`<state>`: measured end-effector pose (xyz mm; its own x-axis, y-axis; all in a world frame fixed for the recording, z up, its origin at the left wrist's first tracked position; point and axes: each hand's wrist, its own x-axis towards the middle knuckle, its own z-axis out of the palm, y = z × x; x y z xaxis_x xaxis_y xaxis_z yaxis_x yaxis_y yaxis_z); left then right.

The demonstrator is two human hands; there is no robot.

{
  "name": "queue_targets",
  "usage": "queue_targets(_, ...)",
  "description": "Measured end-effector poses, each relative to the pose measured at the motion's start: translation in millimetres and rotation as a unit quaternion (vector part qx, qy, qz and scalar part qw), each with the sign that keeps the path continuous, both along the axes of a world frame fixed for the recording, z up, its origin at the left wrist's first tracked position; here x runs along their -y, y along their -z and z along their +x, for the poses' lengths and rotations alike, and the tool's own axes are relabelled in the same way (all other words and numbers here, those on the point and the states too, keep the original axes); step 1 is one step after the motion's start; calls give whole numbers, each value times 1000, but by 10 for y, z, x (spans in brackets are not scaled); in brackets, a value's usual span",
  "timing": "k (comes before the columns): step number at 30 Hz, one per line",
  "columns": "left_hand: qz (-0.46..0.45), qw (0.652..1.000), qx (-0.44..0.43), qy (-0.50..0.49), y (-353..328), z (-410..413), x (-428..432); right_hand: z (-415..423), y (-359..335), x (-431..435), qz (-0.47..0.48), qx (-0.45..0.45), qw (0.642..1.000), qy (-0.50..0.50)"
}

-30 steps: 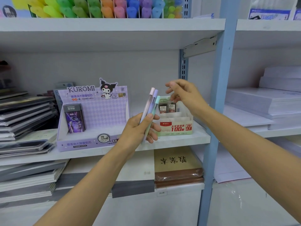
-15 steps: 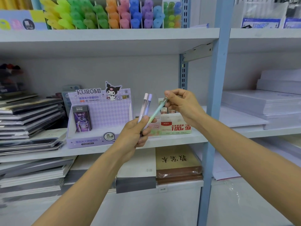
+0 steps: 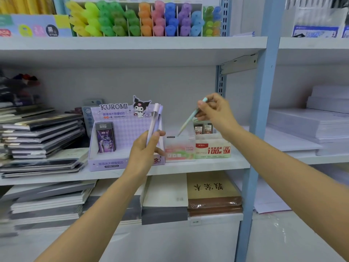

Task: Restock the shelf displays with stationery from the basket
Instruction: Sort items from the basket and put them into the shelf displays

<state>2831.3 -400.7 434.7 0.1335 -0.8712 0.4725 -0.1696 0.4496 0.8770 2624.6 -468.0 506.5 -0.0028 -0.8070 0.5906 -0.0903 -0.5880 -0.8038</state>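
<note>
A mint pen [image 3: 188,120] is pinched near its cap end by the right hand [image 3: 217,112], thumb & fingers curled on it. It is held tilted, tip down, above the Fruit Soda box [image 3: 179,150] on the middle shelf [image 3: 217,164]. Two others, a pink pen [image 3: 153,120] & a lilac pen [image 3: 160,114], are gripped upright in the left hand [image 3: 146,151], fingers closed round the lower barrels, in front of the KUROMI display [image 3: 122,133]. The basket is not in view.

Step in hand, as judged: the mint pen is to be dropped into the Fruit Soda box. To be done well, the tip should first be lined up w/ that box's opening, not w/ the lead-refill box [image 3: 213,150] just beside it. The barrel should be brought nearer upright before release, so it isn't left leaning over the rim. The light card box could be shoved back if prodded, so the pen is best lowered gently, then let go. The slot layout inside can't be made out.
</note>
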Motion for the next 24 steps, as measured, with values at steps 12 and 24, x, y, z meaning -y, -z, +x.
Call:
queue_targets(12,-10,996,84,30,31,-17,111,68,88,94,44,-101,992,-57)
queue_targets(24,27,998,45,39,-58,10,206,186,-52,302,19,-139,990,-18)
